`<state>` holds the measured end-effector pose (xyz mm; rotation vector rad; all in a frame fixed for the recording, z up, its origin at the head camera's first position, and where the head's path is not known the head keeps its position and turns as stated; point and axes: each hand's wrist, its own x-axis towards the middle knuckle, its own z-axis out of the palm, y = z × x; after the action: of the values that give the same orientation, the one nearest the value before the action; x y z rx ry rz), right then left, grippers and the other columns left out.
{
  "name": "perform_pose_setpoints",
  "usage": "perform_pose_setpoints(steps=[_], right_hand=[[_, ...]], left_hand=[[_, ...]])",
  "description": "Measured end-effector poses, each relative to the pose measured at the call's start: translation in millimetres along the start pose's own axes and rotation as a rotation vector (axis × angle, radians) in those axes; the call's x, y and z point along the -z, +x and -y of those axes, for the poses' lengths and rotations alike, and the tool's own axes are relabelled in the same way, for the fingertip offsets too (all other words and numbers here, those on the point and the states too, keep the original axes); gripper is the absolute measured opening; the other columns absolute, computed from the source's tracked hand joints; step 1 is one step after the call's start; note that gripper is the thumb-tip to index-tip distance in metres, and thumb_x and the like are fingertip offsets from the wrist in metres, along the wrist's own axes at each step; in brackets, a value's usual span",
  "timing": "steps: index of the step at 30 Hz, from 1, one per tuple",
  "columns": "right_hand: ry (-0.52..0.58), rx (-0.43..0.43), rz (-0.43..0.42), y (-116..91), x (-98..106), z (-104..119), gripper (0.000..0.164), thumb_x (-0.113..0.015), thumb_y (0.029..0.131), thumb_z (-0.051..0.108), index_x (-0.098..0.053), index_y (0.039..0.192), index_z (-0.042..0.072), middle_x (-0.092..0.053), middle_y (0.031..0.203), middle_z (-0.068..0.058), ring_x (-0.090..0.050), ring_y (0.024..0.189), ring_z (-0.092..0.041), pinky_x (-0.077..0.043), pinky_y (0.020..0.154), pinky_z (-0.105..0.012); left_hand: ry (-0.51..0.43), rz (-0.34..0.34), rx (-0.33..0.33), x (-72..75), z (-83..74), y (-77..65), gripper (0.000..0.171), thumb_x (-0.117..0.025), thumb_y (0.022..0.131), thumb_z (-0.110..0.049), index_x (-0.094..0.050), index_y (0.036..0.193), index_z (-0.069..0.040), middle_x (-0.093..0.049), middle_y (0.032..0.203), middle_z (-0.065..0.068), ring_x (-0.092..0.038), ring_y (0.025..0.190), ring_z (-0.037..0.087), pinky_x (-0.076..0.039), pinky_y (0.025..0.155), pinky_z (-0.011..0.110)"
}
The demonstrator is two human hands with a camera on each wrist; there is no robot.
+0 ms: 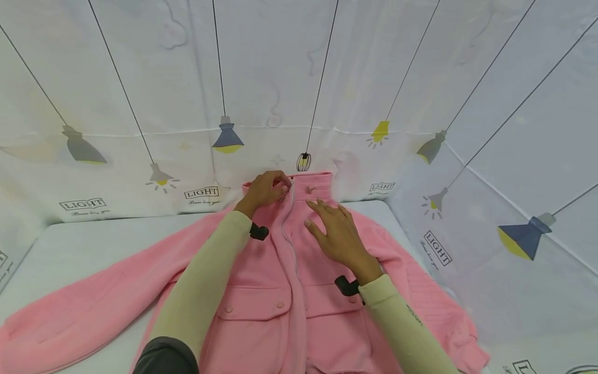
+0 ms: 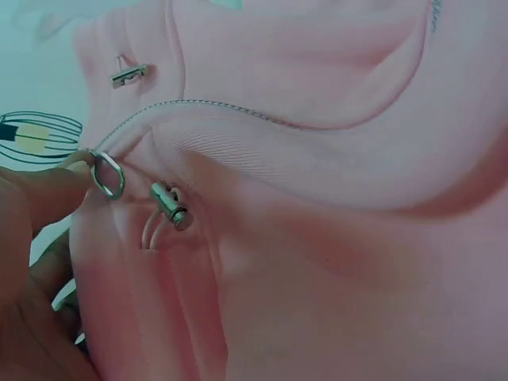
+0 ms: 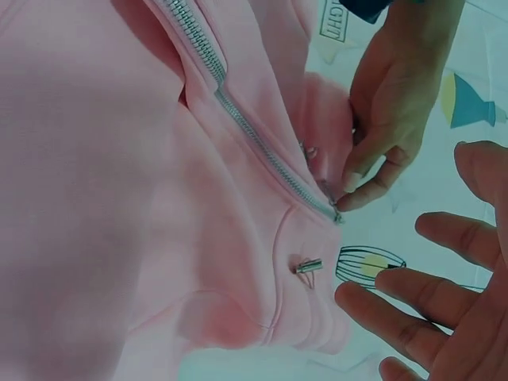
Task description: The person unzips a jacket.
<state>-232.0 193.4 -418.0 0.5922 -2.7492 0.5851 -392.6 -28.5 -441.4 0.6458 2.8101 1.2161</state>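
A pink jacket (image 1: 261, 275) lies spread front up, its collar (image 1: 320, 182) at the far end. My left hand (image 1: 267, 189) pinches the collar's edge at the top of the silver zipper (image 1: 286, 228). Right by those fingertips, a ring-shaped zipper pull (image 2: 109, 175) shows in the left wrist view. A metal toggle (image 2: 171, 205) sits on the collar below that ring, and a second toggle (image 3: 308, 267) is on the other side of the zipper. Above the jacket's upper chest, my right hand (image 1: 338, 234) has its fingers spread and holds nothing.
The jacket lies on a white table (image 1: 121, 239). One sleeve (image 1: 93, 306) stretches left and the other sleeve (image 1: 434, 296) reaches right. A white sheet (image 1: 280, 78) printed with lamps hangs behind the table and along the right side. Flap pockets (image 1: 254, 301) lie on the jacket front.
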Motion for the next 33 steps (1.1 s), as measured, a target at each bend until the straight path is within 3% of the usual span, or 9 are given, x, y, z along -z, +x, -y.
perform_pose_setpoints(steps=[5, 10, 15, 20, 22, 25, 28, 33], right_hand=[[0.059, 0.018, -0.046, 9.9, -6.9, -2.5, 0.052, -0.066, 0.105, 0.03, -0.057, 0.154, 0.013, -0.062, 0.151, -0.017, -0.062, 0.137, -0.037, -0.036, 0.12, -0.064], [0.198, -0.038, -0.115, 27.1, -19.5, -8.1, 0.047, -0.07, 0.104, 0.024, -0.062, 0.149, 0.016, -0.068, 0.147, -0.01, -0.076, 0.113, -0.034, -0.055, 0.101, -0.056], [0.299, -0.109, -0.152, 46.0, -32.7, -11.7, 0.048, -0.072, 0.102, 0.017, -0.063, 0.149, 0.02, -0.065, 0.15, -0.011, -0.078, 0.109, -0.031, -0.061, 0.09, -0.053], [0.357, -0.187, -0.179, 57.9, -42.3, -15.1, 0.047, -0.074, 0.1, 0.012, -0.065, 0.145, 0.021, -0.074, 0.136, -0.011, -0.079, 0.106, -0.031, -0.063, 0.086, -0.052], [0.372, -0.21, -0.193, 60.5, -46.1, -16.6, 0.045, -0.074, 0.1, 0.012, -0.066, 0.143, 0.021, -0.076, 0.132, -0.01, -0.079, 0.105, -0.031, -0.063, 0.087, -0.052], [0.385, -0.226, -0.208, 64.0, -51.1, -17.0, 0.04, -0.075, 0.1, 0.015, -0.068, 0.139, 0.022, -0.078, 0.126, -0.009, -0.079, 0.103, -0.031, -0.062, 0.089, -0.051], [0.386, -0.22, -0.235, 67.8, -56.6, -16.9, 0.034, -0.076, 0.099, 0.019, -0.069, 0.132, 0.02, -0.08, 0.12, -0.009, -0.079, 0.101, -0.03, -0.062, 0.089, -0.051], [0.373, -0.232, -0.286, 72.6, -63.0, -15.3, 0.027, -0.079, 0.097, 0.023, -0.069, 0.122, 0.018, -0.082, 0.114, -0.006, -0.08, 0.099, -0.026, -0.063, 0.087, -0.047]], left_hand=[[-0.076, -0.018, 0.004, 1.2, -6.7, -0.6, 0.013, -0.066, 0.102, -0.016, -0.076, 0.111, -0.018, -0.072, 0.134, 0.006, -0.06, 0.136, 0.031, -0.045, 0.117, 0.054], [-0.153, -0.034, 0.003, -0.1, -10.0, 0.1, 0.011, -0.073, 0.097, -0.013, -0.077, 0.107, -0.016, -0.073, 0.131, 0.006, -0.059, 0.14, 0.032, -0.044, 0.12, 0.054], [-0.166, -0.053, 0.032, -1.7, -12.6, -0.9, 0.009, -0.077, 0.095, -0.014, -0.077, 0.102, -0.019, -0.073, 0.128, 0.005, -0.06, 0.138, 0.032, -0.047, 0.117, 0.055], [-0.203, -0.046, 0.014, -1.8, -15.4, -2.8, 0.006, -0.078, 0.095, -0.013, -0.078, 0.099, -0.017, -0.076, 0.123, 0.003, -0.062, 0.137, 0.031, -0.049, 0.115, 0.053], [-0.225, -0.038, -0.005, -1.5, -15.6, -3.2, 0.006, -0.079, 0.094, -0.012, -0.077, 0.098, -0.016, -0.076, 0.12, 0.003, -0.064, 0.134, 0.03, -0.053, 0.109, 0.05], [-0.258, -0.03, -0.035, 0.2, -15.7, -3.8, 0.005, -0.08, 0.093, -0.012, -0.078, 0.097, -0.014, -0.077, 0.113, 0.004, -0.069, 0.12, 0.027, -0.059, 0.087, 0.041], [-0.292, -0.021, -0.049, 1.9, -16.8, -4.8, 0.005, -0.082, 0.091, -0.013, -0.078, 0.095, -0.013, -0.077, 0.108, 0.005, -0.07, 0.102, 0.025, -0.054, 0.067, 0.034], [-0.357, 0.007, -0.042, 3.6, -19.8, -8.7, 0.005, -0.08, 0.092, -0.009, -0.077, 0.09, -0.013, -0.077, 0.1, 0.008, -0.07, 0.086, 0.033, -0.053, 0.058, 0.032]])
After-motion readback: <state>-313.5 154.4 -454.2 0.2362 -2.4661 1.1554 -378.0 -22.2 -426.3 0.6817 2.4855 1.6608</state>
